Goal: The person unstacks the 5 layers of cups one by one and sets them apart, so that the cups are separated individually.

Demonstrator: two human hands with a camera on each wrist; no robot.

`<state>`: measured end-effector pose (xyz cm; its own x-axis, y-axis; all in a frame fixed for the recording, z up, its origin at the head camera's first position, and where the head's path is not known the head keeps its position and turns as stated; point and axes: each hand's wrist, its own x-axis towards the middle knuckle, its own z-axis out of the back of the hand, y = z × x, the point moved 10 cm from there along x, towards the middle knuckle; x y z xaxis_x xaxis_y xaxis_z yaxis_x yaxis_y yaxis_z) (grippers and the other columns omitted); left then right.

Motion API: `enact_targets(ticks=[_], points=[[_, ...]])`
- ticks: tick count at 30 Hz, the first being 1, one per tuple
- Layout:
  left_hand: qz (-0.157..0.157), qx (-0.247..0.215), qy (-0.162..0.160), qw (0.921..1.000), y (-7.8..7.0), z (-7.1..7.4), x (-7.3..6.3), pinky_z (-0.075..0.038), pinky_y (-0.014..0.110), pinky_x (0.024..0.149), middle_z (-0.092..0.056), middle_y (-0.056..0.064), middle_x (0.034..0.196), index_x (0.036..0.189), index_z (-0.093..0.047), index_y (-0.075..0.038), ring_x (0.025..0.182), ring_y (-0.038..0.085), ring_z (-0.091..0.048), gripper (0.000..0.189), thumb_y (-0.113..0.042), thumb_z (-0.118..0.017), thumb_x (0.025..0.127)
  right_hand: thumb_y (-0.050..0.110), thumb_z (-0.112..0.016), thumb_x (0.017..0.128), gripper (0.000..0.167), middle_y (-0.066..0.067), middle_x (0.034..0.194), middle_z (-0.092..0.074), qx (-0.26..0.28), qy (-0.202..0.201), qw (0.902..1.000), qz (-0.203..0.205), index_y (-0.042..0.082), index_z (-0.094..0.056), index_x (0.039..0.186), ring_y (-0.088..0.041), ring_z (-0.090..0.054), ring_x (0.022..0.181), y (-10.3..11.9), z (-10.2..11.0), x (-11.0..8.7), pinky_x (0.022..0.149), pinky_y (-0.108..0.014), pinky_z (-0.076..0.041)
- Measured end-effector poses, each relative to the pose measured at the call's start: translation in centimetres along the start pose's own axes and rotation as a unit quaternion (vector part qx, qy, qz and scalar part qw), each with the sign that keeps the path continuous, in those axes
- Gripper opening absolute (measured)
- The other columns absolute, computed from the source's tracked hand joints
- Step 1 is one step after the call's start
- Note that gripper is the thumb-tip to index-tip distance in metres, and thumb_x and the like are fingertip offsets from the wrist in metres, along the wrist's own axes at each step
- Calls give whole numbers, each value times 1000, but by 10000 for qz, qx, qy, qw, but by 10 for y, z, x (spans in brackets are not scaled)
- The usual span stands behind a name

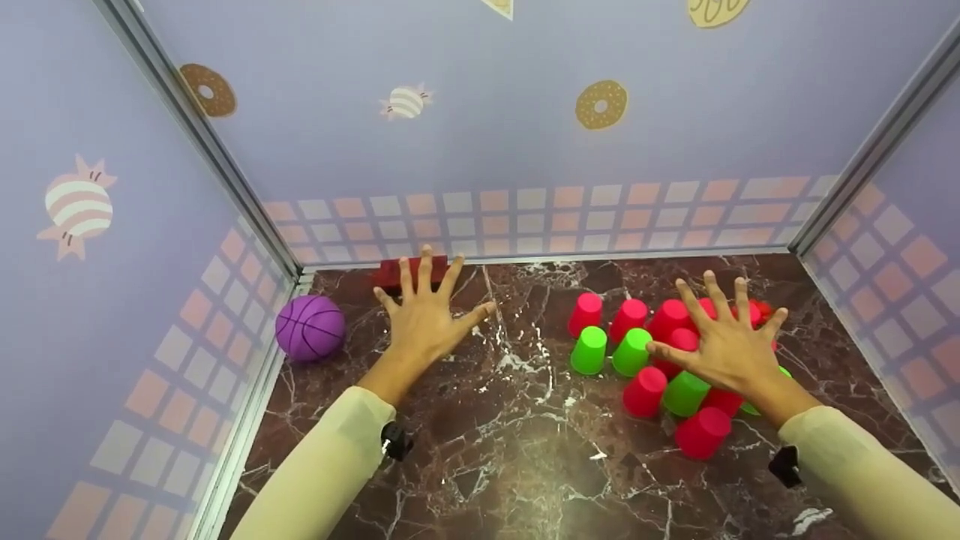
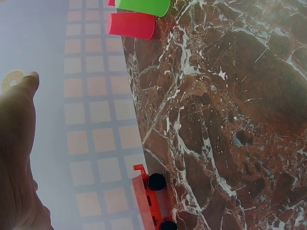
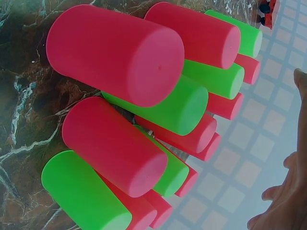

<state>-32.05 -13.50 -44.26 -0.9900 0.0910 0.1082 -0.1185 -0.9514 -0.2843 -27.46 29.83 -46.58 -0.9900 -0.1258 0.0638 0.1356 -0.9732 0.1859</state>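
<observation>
My left hand is held out with its fingers spread, holding nothing. Just beyond its fingertips, partly covered by them, a red toy vehicle with black wheels lies by the back wall. The right hand also has spread fingers and nothing in them; it hovers over a group of upside-down plastic cups. Pinkish-red cups and green cups stand close together there, several of each. Some cups are hidden behind the right hand in the head view. In the right wrist view the red cups stand apart from the fingers.
A purple ball with black lines sits at the left wall. A small red object shows behind the cups, its kind unclear. Patterned walls enclose the dark marbled surface at the back and both sides.
</observation>
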Motion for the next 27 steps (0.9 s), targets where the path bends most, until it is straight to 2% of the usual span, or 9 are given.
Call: enact_targets(ticks=[5,10,16,22,25,27], points=[[-41,8,-12,10000,-2,0,2,6,89,121,14,3,186,176,-10,-46,171,47,14,102,-96,-42,93,90,-54,94,114,-19,187,0,-5,-26,10000,-48,33,-5,179,-60,15,166,-1,3,0,107,-99,16],[-728,-55,185,9972,-53,-18,22,6,90,120,14,3,187,176,-10,-47,171,46,14,102,-96,-42,92,91,-54,93,114,-20,186,1,-58,-96,9968,-793,34,-5,179,-61,15,166,-37,16,-54,106,-98,18],[-1541,-188,421,9870,-106,-36,33,6,90,120,14,4,187,176,-10,-47,171,46,15,103,-97,-42,92,92,-53,93,114,-20,186,2,-199,-225,9858,-1650,34,-5,179,-60,15,166,-61,28,-119,107,-96,19],[-2096,-293,613,9754,-148,-52,34,10,89,119,16,4,186,177,-9,-46,171,46,16,104,-96,-44,92,95,-50,91,115,-16,187,5,-466,-305,9730,-2238,35,-5,179,-55,15,168,-69,45,-168,109,-96,16],[-2418,-385,693,9671,-169,-58,32,10,90,118,17,6,186,177,-9,-44,170,48,16,104,-95,-44,93,95,-50,91,115,-13,187,7,-501,-343,9647,-2564,36,-7,179,-53,15,169,-70,51,-195,111,-95,16],[-2597,-414,724,9621,-171,-59,31,10,91,118,16,7,186,177,-10,-45,170,49,15,104,-96,-44,93,96,-52,90,115,-11,188,6,-490,-391,9600,-2730,37,-8,179,-52,14,170,-64,51,-204,112,-94,16]])
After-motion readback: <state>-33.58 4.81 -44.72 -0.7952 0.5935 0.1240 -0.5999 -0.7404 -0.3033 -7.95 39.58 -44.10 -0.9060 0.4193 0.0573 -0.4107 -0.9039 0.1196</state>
